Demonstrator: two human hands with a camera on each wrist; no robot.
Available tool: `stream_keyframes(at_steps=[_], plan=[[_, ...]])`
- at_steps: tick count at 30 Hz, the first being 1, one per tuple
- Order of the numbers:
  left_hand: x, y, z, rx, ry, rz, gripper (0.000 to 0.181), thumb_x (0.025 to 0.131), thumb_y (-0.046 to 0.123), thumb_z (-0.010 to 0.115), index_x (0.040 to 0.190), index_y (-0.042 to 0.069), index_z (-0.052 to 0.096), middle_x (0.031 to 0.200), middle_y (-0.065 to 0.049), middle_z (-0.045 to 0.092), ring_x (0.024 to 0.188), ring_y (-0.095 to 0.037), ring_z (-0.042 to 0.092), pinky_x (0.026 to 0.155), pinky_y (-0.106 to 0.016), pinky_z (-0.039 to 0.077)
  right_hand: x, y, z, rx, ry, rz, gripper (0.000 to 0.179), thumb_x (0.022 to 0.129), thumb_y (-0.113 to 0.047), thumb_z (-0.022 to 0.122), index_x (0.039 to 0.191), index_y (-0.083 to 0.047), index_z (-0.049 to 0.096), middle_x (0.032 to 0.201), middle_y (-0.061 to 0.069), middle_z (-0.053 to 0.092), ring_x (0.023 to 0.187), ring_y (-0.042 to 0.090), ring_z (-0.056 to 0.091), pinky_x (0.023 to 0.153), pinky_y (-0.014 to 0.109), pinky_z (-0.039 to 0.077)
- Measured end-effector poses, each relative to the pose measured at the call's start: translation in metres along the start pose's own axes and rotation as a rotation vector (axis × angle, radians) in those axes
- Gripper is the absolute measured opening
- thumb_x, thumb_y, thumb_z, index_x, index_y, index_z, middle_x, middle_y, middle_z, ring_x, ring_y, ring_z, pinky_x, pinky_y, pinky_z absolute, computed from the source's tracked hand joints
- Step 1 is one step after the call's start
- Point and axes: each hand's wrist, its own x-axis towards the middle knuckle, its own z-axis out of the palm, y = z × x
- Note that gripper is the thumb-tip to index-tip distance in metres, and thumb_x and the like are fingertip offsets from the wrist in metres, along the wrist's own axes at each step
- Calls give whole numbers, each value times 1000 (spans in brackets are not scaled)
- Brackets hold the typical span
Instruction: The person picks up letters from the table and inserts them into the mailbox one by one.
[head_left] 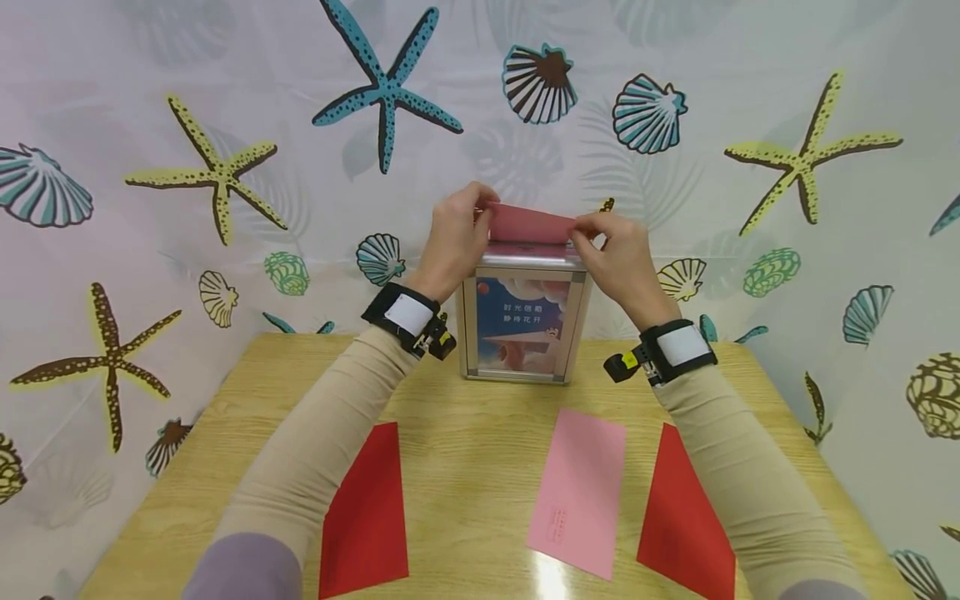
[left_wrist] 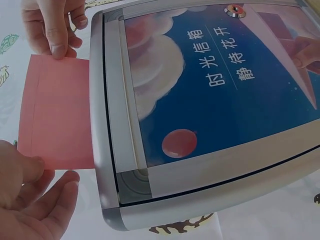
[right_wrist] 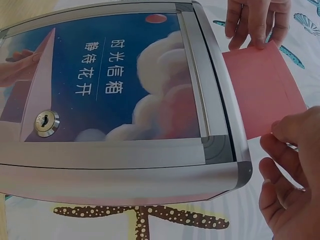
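Observation:
A pink envelope [head_left: 531, 225] stands upright at the top of a silver-framed letter box [head_left: 522, 325], its lower part out of sight at the box's top. With thumb and fingers my left hand [head_left: 459, 237] pinches the envelope's left edge. At the opposite edge my right hand [head_left: 617, 257] pinches it too. Both wrist views show the pink envelope [left_wrist: 60, 112] projecting past the box's top edge, between the two hands. A keyhole lock [right_wrist: 47, 123] sits on the box's printed front.
On the wooden table [head_left: 465, 475] lie a red envelope [head_left: 367, 517] at the left, a light pink envelope [head_left: 577, 496] in the middle and another red envelope [head_left: 686, 521] at the right. My forearms partly cover the red ones. A shell-and-starfish curtain [head_left: 480, 150] hangs behind the box.

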Motion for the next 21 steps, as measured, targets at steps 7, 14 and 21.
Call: stream_keyframes(at_steps=[7,14,21], plan=[[-1,-1,3,5,-22,-9,11,97,6,57,106,2,63,102,-12,70,92,-18,66,78,-30,56,-2,1,-2,-7,9,-10,13,92,-12,63,98,-3,71,93,12,71,84,23,62,60,34,44],[-5,0,4,6,-52,-22,11,98,6,55,106,3,63,100,-11,70,88,-16,64,77,-30,55,0,-4,-3,26,93,-33,16,93,-14,65,102,-4,72,94,11,72,80,20,61,63,33,45],[-8,-1,6,10,-38,10,11,97,3,56,105,3,63,102,-12,69,91,-17,64,79,-30,55,-2,-5,-1,17,112,-16,14,93,-13,65,98,-3,72,87,11,70,78,19,59,62,34,44]])
